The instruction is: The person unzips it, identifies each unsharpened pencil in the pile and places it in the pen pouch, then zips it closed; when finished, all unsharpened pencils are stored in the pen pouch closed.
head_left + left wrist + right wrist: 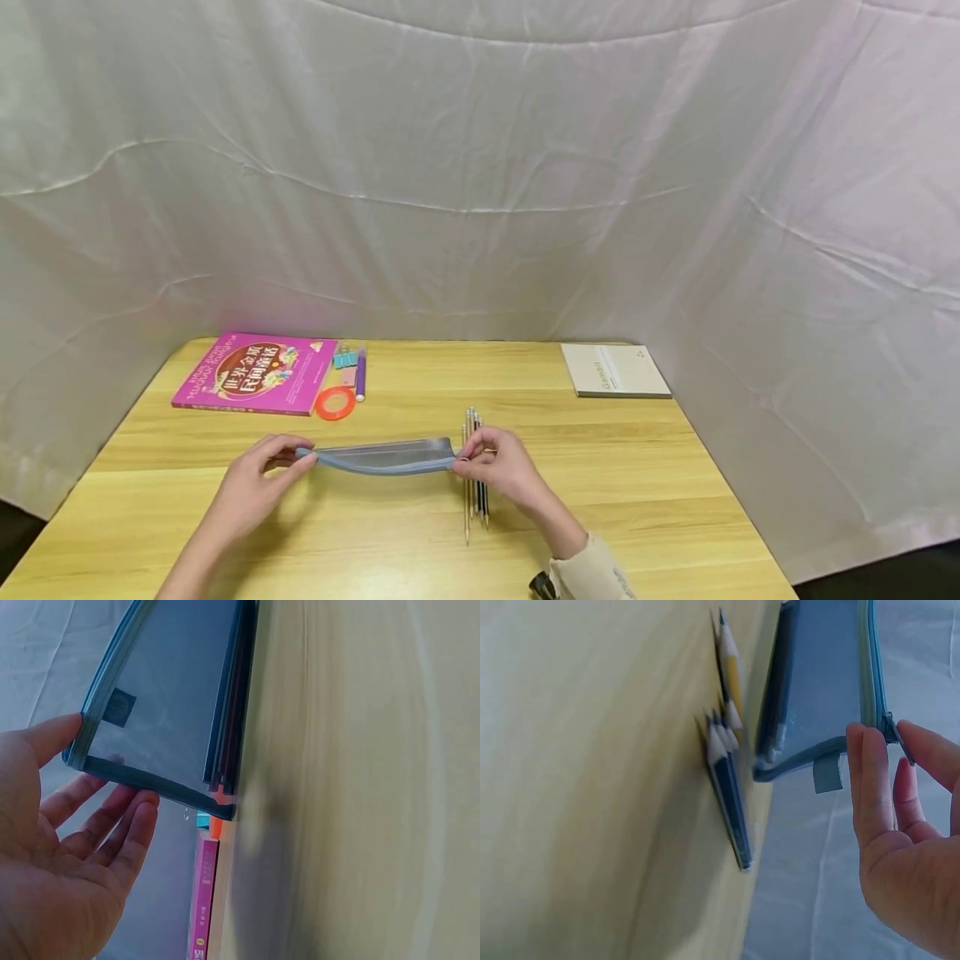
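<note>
A see-through zip pencil case with blue edging is held up over the middle of the table. My left hand pinches its top left corner at the end of the zipper. At the opposite end my right hand grips the upper corner, with thumb and fingers at the zipper pull. Dark slender sticks, like pencils, lie along the bottom inside the case in the left wrist view. Several loose pencils lie on the table beside the case, partly behind my right hand in the head view.
A pink book lies at the back left. Beside it are an orange tape ring, a purple marker, a teal binder clip and a small pink block. A pale notebook lies back right. Grey cloth hangs around the table.
</note>
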Demonstrator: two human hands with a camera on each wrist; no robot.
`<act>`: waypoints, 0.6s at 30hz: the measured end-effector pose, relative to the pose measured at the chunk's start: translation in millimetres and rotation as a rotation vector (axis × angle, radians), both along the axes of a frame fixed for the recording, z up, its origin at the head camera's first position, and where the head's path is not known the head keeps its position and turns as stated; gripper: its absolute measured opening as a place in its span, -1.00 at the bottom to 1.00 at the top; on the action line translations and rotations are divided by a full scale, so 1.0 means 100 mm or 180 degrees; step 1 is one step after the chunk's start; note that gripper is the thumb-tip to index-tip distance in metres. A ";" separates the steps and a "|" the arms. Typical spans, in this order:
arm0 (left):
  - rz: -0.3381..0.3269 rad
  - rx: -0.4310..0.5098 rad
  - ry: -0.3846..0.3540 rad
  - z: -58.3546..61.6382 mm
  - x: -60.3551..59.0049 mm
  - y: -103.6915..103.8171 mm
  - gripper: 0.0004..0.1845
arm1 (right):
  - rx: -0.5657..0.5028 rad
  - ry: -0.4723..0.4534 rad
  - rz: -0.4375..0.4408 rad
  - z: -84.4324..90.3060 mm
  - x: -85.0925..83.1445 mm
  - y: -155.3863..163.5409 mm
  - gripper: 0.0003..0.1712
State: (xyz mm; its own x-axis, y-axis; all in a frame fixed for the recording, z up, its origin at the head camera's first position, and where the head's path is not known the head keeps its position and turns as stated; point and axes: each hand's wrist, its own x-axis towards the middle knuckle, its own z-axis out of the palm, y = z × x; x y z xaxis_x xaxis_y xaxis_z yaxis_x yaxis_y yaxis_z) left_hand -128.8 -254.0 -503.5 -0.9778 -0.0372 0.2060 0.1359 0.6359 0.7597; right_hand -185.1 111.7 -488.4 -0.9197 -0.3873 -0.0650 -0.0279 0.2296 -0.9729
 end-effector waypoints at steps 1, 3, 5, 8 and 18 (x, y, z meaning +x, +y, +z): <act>-0.0005 0.0005 0.0013 -0.01 0.00 -0.01 -0.71 | -0.0003 -0.0007 0.0010 -0.02 0.00 0.00 -0.75; -0.0033 0.0028 0.0037 -0.03 0.01 -0.03 -0.72 | 0.0002 -0.0017 0.0033 -0.05 0.00 -0.01 -0.74; -0.0080 0.0056 0.0032 -0.04 0.01 -0.04 -0.72 | 0.0016 -0.0046 0.0044 -0.08 0.00 -0.02 -0.72; -0.0146 0.0101 -0.0023 -0.06 0.01 -0.05 -0.70 | 0.0048 -0.0107 0.0052 -0.12 0.00 -0.03 -0.70; -0.0259 0.0073 -0.0233 -0.12 -0.03 -0.09 -0.64 | 0.0090 -0.0217 0.0074 -0.17 -0.01 -0.12 -0.70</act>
State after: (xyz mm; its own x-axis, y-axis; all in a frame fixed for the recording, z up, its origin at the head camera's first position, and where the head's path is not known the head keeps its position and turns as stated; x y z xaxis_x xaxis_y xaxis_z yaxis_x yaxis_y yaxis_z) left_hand -131.4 -263.2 -515.6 -0.9902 0.0390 0.1340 0.1300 0.6074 0.7837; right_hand -186.0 99.3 -505.2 -0.9035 -0.4057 -0.1383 0.0325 0.2570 -0.9659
